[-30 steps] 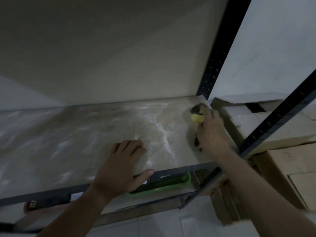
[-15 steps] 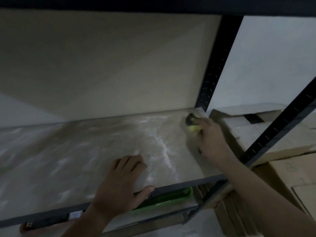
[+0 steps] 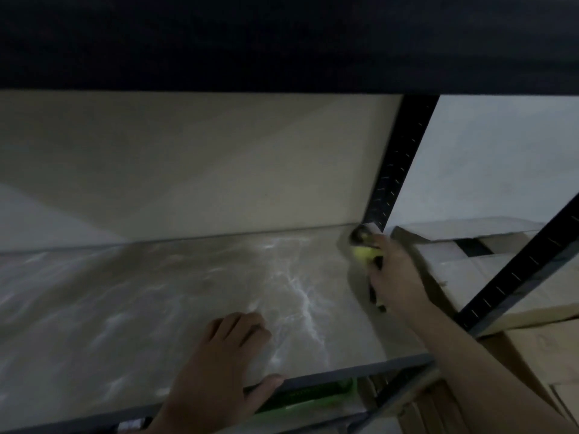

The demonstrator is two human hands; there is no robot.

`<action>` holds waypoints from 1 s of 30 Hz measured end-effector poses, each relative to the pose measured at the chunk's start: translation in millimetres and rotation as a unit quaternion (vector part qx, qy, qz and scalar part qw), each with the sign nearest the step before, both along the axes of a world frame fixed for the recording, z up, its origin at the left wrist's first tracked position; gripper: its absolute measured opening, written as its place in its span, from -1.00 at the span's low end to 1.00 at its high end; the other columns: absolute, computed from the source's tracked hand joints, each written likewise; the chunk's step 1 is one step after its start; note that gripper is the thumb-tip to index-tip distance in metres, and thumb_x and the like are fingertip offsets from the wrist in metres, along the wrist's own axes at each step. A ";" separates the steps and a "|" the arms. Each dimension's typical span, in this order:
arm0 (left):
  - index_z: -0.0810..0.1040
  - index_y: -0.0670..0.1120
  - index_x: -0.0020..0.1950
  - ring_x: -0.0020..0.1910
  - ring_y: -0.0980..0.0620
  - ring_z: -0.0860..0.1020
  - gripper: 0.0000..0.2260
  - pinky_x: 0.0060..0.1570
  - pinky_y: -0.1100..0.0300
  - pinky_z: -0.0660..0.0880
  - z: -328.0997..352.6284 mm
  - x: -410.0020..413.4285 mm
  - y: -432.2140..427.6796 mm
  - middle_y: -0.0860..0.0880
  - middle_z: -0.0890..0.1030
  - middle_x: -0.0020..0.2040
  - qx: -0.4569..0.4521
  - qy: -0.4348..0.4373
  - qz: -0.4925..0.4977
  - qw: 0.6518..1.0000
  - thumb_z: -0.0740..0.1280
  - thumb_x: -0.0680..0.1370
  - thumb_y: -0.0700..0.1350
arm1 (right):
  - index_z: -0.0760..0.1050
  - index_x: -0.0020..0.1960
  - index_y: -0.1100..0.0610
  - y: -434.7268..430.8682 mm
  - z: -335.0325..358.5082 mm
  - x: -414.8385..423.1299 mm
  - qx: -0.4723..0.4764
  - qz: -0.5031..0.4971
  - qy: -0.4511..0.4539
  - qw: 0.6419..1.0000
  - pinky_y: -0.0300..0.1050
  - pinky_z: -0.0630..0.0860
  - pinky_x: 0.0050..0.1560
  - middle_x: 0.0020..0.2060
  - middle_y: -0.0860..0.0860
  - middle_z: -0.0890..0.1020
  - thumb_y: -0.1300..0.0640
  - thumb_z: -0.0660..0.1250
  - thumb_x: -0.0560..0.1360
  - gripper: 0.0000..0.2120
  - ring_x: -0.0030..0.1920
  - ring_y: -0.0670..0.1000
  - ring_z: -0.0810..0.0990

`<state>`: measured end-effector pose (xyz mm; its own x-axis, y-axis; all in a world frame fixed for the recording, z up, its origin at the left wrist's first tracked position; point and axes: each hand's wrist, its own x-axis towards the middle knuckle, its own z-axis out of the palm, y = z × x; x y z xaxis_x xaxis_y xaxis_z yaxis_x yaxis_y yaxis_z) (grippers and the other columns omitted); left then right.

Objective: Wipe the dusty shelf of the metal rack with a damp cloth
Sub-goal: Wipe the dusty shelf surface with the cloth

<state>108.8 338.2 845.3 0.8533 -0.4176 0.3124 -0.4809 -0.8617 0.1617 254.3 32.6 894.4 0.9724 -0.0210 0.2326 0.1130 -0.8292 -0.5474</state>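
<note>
Head view | right hand (image 3: 396, 274) grips yellow-and-dark cloth (image 3: 365, 252) at far right corner of shelf (image 3: 141, 292), beside black upright (image 3: 398, 170) | left hand (image 3: 225, 364) rests palm-down near shelf front edge, fingers relaxed, holding nothing

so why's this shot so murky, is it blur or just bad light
Head view: mostly dim light, the upper shelf a black band across the top; the right hand and its cloth are motion-smeared in the back corner, the left hand sharper; pale streaks glare on the dusty shelf.
</note>
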 end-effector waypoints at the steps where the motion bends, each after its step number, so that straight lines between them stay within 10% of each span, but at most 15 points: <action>1: 0.54 0.10 0.19 0.21 0.04 0.49 -0.55 0.14 0.17 0.28 0.4 0.5 0.4 0.10 0.50 0.24 -0.001 -0.004 -0.002 1.000 0.32 0.49 0.39 | 0.36 0.37 0.03 -7.5 -0.8 15.1 -0.004 -0.055 0.000 0.998 -0.09 0.56 -0.04 0.15 0.07 0.55 0.20 0.29 0.54 -0.58 0.00 -0.01 0.57; 8: 0.52 0.12 0.12 0.12 0.02 0.56 -0.52 0.07 0.11 0.31 -5.5 9.3 1.6 0.10 0.53 0.22 0.020 -0.026 -0.005 0.999 0.37 0.36 0.40 | 0.29 0.45 0.10 10.4 -18.7 60.8 -0.159 -0.053 0.073 0.983 0.09 0.36 0.32 0.35 0.14 0.43 0.18 0.17 0.55 -0.54 0.29 0.20 0.42; 12: 0.52 0.11 0.10 0.11 0.03 0.50 -0.54 0.08 0.10 0.32 -11.6 10.6 -1.8 0.08 0.55 0.21 0.018 -0.053 0.002 0.998 0.34 0.40 0.41 | 0.59 0.19 0.11 48.6 -14.7 60.4 -0.253 0.047 -0.023 0.966 0.11 0.45 0.18 0.19 0.10 0.61 0.14 0.26 0.47 -0.68 0.13 0.17 0.56; 19: 0.57 0.09 0.08 0.12 0.01 0.51 -0.57 0.10 0.08 0.35 -18.4 12.4 -0.1 0.04 0.63 0.19 -0.001 -0.088 0.004 0.996 0.19 0.56 0.40 | 0.58 0.20 0.06 81.1 -4.6 55.4 -0.026 0.195 -0.018 0.980 -0.28 0.42 0.04 0.12 0.03 0.64 0.21 0.30 0.41 -0.64 0.06 0.09 0.62; 25: 0.54 0.10 0.13 0.15 0.03 0.49 -0.54 0.12 0.08 0.36 -24.0 15.7 3.8 0.04 0.64 0.19 0.004 -0.082 -0.002 0.997 0.15 0.58 0.43 | 0.42 0.36 -0.02 38.6 2.9 86.3 -0.208 0.059 0.026 0.976 -0.03 0.46 0.24 0.28 0.02 0.54 0.09 0.14 0.52 -0.59 0.18 0.14 0.56; 30: 0.53 0.09 0.19 0.18 0.02 0.49 -0.53 0.14 0.06 0.36 -19.2 12.9 6.0 0.05 0.60 0.24 0.019 -0.057 -0.015 0.998 0.18 0.56 0.43 | 0.59 0.20 0.06 86.7 -17.4 65.4 -0.065 0.135 -0.009 0.989 -0.30 0.39 0.17 0.16 0.02 0.64 0.13 0.26 0.40 -0.62 0.12 0.10 0.60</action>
<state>121.7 344.2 826.2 0.8000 -0.4565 0.3893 -0.5204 -0.8509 0.0718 319.7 119.3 877.0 0.9343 0.2696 0.2332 0.3481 -0.8308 -0.4343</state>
